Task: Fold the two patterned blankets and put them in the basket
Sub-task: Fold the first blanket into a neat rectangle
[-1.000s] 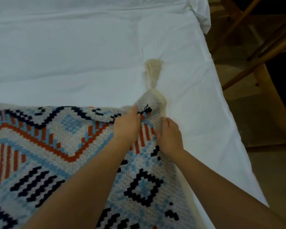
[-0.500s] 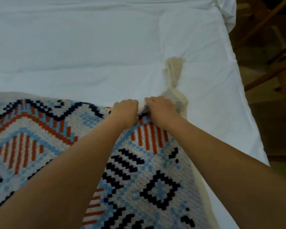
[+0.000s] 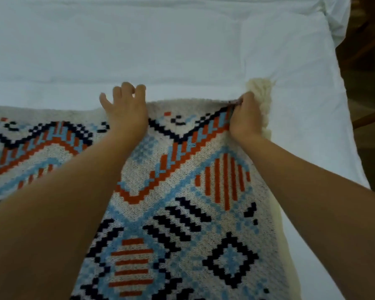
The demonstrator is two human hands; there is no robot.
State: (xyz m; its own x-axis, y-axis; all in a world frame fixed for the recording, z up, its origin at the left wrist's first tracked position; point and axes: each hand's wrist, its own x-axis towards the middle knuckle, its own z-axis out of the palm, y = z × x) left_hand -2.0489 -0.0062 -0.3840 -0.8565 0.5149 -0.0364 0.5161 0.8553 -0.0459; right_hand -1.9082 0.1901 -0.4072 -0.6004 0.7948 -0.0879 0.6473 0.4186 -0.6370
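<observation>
1. Blanket position. The blanket [image 3: 182, 213] lies flat on the bed [image 3: 182, 50], pattern side up. It covers the near part of the white sheet, from the left edge of the view to near the bed's right side. The pattern is navy, orange and light blue on a cream ground: zigzag bands, striped diamonds and stepped squares. The far edge runs roughly straight across the view, and a plain cream border runs down the right edge.

2. Left grip. Your left grip [image 3: 125, 111] rests palm down on the blanket's far edge, left of centre. Its fingers [image 3: 128, 86] are spread and loosely bent, reaching past the edge over the sheet. It holds nothing.

3. Right grip. Your right grip [image 3: 246, 120] is at the blanket's far right corner. Its fingers and thumb are curled in and pinch the fabric there, which is bunched into a small ridge under them. The two grips are well apart along the same edge.

4. Tassel. A cream tassel [image 3: 262, 92] lies on the sheet at that corner, touching the right grip's outer side and showing beyond it.

5. Surroundings. Both your forearms are bare and cross the blanket from the near side of the view. The sheet beyond the blanket shows shallow creases. Right of the bed, dark wooden bars [image 3: 368, 120] stand over a dim floor; what they belong to cannot be told
</observation>
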